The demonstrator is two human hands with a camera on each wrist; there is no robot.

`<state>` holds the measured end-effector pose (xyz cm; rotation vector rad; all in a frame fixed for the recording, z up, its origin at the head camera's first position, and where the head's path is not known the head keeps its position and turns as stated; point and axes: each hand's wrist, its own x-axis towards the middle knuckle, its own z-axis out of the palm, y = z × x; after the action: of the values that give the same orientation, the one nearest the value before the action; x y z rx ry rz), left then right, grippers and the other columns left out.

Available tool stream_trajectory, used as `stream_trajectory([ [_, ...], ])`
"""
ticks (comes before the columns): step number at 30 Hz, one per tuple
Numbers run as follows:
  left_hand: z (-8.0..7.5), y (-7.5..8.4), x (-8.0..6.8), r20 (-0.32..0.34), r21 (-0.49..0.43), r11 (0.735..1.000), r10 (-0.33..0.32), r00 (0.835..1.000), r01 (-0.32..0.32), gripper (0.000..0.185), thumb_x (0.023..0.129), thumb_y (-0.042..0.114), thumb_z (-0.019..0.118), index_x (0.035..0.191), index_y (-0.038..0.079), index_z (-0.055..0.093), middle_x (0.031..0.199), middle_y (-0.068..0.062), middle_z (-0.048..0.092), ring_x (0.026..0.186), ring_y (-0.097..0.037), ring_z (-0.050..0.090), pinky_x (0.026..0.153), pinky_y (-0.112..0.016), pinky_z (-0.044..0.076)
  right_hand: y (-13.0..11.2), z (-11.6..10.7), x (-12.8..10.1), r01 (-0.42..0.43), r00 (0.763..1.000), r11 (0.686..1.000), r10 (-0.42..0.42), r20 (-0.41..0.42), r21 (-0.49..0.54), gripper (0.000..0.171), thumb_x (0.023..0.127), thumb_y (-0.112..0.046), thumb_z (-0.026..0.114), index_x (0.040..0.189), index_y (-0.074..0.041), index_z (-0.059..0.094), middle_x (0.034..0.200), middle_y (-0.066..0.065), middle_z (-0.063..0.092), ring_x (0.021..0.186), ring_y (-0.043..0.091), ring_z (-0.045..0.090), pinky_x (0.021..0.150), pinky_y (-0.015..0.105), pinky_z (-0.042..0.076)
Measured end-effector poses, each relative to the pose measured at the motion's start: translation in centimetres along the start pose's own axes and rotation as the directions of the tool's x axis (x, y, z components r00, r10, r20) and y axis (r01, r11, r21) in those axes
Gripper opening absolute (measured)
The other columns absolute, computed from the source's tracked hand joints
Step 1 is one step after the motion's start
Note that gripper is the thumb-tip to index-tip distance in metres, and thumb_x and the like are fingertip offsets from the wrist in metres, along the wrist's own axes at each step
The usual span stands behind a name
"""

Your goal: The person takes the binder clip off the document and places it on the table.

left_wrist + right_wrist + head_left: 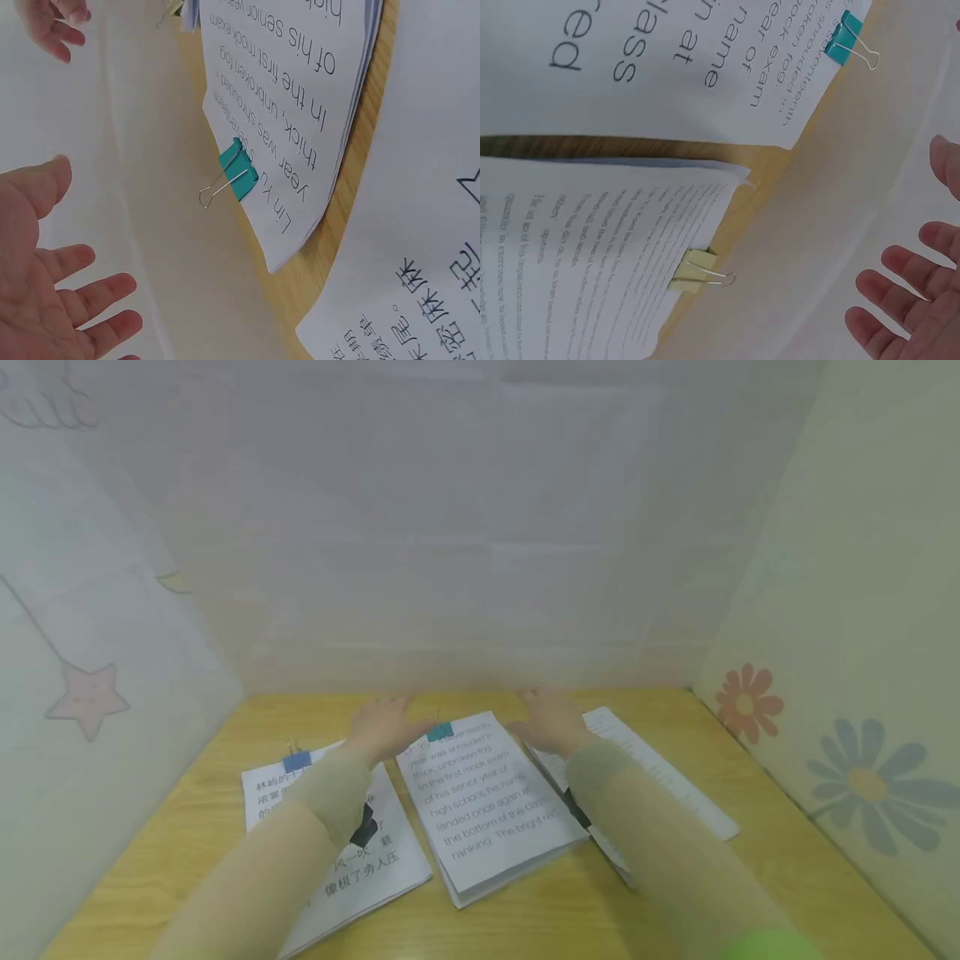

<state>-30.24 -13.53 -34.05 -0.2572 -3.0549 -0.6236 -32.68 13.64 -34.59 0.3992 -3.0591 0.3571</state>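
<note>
Above the far edges of the papers, my left hand [382, 727] and right hand [551, 720] are raised with fingers spread, holding nothing. Between them lies a stack of large-print English sheets [487, 810], with a teal binder clip [440, 732] on its far edge. Left of it, partly under my left forearm, is a stack with Chinese text [375, 868], gripped by a blue binder clip [297, 762]. My right arm covers part of a small-print stack [675, 785]; the right wrist view shows a yellow binder clip [692, 271] on it.
The wooden table [195, 827] meets a pale back wall [465, 568] just beyond the papers. Side walls carry a star picture [88, 700] on the left and flower pictures [866, 785] on the right. Narrow strips of wood show between the stacks.
</note>
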Motion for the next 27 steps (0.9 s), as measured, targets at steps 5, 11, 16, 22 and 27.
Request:
stream_trajectory([
  [5, -0.2, -1.6, -1.4, 0.001, -0.093, 0.995, -0.035, 0.999, 0.035, 0.066, 0.096, 0.051, 0.049, 0.149, 0.015, 0.035, 0.15, -0.013, 0.039, 0.136, -0.04, 0.034, 0.109, -0.06, 0.024, -1.4, 0.9, 0.1, -0.017, 1.0, 0.998, 0.017, -0.004, 0.066, 0.071, 0.093, -0.049, 0.057, 0.15, -0.014, 0.034, 0.152, 0.011, 0.036, 0.139, 0.034, 0.031, 0.112, 0.053, 0.026],
  [11, -0.4, -3.9, -2.8, 0.018, -0.252, 0.961, -0.111, 0.994, 0.112, 0.067, 0.097, 0.056, 0.043, 0.149, 0.015, 0.034, 0.144, -0.017, 0.044, 0.129, -0.041, 0.043, 0.103, -0.061, 0.034, -3.0, 1.5, -0.4, 0.013, 1.0, 0.996, -0.014, 0.003, 0.085, 0.064, 0.093, -0.048, 0.058, 0.145, -0.014, 0.042, 0.147, 0.007, 0.044, 0.136, 0.031, 0.038, 0.11, 0.051, 0.03],
  [16, -0.8, -5.7, -4.1, 0.02, -0.308, 0.94, -0.145, 0.989, 0.144, 0.067, 0.098, 0.054, 0.041, 0.149, 0.011, 0.032, 0.142, -0.021, 0.045, 0.123, -0.041, 0.049, 0.099, -0.059, 0.039, -3.9, 2.1, -0.6, 0.03, 1.0, 0.996, -0.031, 0.006, 0.086, 0.063, 0.093, -0.05, 0.057, 0.145, -0.017, 0.043, 0.146, 0.005, 0.045, 0.135, 0.028, 0.039, 0.11, 0.049, 0.032],
  [22, -1.0, -7.6, -5.4, 0.028, -0.33, 0.925, -0.192, 0.981, 0.19, 0.07, 0.098, 0.058, 0.037, 0.151, 0.013, 0.029, 0.143, -0.02, 0.044, 0.125, -0.042, 0.046, 0.1, -0.06, 0.037, -4.7, 2.8, -0.5, 0.032, 0.999, 0.992, -0.034, 0.014, 0.12, 0.064, 0.093, -0.051, 0.057, 0.146, -0.019, 0.042, 0.148, 0.004, 0.043, 0.136, 0.028, 0.037, 0.11, 0.05, 0.031],
  [27, -0.9, -8.6, -6.4, 0.031, -0.352, 0.909, -0.225, 0.974, 0.221, 0.071, 0.098, 0.059, 0.036, 0.151, 0.012, 0.027, 0.144, -0.021, 0.042, 0.129, -0.043, 0.04, 0.103, -0.061, 0.032, -5.3, 3.6, -0.3, 0.048, 0.998, 0.991, -0.053, 0.03, 0.127, 0.063, 0.093, -0.052, 0.055, 0.146, -0.02, 0.042, 0.148, 0.003, 0.043, 0.136, 0.027, 0.038, 0.11, 0.049, 0.032],
])
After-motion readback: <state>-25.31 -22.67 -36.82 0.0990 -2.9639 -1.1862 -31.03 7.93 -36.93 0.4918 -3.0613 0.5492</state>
